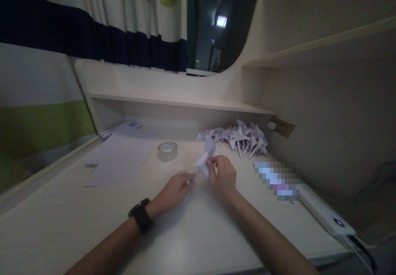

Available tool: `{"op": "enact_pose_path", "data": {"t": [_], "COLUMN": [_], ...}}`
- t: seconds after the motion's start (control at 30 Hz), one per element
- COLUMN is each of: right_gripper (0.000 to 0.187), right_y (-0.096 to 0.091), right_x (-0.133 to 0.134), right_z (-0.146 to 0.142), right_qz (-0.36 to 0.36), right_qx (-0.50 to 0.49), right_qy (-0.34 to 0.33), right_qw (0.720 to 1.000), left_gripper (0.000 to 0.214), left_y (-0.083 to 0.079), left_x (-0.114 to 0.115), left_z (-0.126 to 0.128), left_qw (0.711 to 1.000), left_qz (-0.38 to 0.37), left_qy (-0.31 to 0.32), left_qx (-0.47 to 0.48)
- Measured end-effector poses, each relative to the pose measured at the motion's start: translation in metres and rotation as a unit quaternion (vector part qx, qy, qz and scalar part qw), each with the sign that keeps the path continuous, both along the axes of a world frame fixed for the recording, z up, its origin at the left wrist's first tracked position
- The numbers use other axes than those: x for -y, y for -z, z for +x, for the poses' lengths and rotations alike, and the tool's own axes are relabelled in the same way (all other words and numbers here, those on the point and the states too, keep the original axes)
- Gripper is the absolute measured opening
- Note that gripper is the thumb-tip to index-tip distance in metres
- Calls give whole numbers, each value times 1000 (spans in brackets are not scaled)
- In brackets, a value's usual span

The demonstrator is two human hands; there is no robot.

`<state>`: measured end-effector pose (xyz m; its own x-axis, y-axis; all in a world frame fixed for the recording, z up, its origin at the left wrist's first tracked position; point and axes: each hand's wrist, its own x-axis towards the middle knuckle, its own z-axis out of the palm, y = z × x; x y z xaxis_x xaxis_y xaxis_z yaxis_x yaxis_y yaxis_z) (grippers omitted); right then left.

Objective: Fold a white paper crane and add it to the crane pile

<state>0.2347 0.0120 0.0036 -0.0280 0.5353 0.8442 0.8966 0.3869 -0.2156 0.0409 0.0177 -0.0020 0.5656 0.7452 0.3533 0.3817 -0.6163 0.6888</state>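
A white paper pinwheel (203,159) is held up above the desk between my two hands. My left hand (179,186), with a dark watch on its wrist, is closed around the pinwheel's thin paper stick. With thumb and forefinger, my right hand (222,172) pinches the folded blades on their right side. The far blade stands upright and partly overlaps the heap behind it. A roll of clear tape (167,151) lies on the desk to the far left of the pinwheel.
Many finished-looking paper pinwheels (243,137) are heaped at the back right. White paper sheets (123,149) lie at the left. On the right are a blurred-out phone-like object (276,180) and a white power strip (324,213) with cables. A shelf (185,100) overhangs the desk's back.
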Motion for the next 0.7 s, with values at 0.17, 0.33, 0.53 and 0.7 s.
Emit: {"op": "enact_pose_path", "data": {"t": [0.17, 0.33, 0.53, 0.7], "right_gripper": [38, 27, 19, 22], "right_y": [-6, -6, -4, -8], "right_x": [-11, -11, -5, 4], "right_z": [11, 13, 3, -11], "right_qz": [14, -58, -104, -208], "right_qx": [-7, 13, -85, -232], "right_qy": [-22, -21, -86, -178], "right_qw": [1000, 998, 987, 933], "left_gripper": [29, 38, 30, 26], "left_y": [-6, -16, -9, -7], "left_x": [-8, -6, -9, -6], "left_z": [-4, -7, -9, -6], "left_qw": [987, 966, 960, 959], "left_qz": [-132, -212, -228, -222], "left_qy": [-44, -19, 15, 5], "left_qx": [82, 148, 158, 176]}}
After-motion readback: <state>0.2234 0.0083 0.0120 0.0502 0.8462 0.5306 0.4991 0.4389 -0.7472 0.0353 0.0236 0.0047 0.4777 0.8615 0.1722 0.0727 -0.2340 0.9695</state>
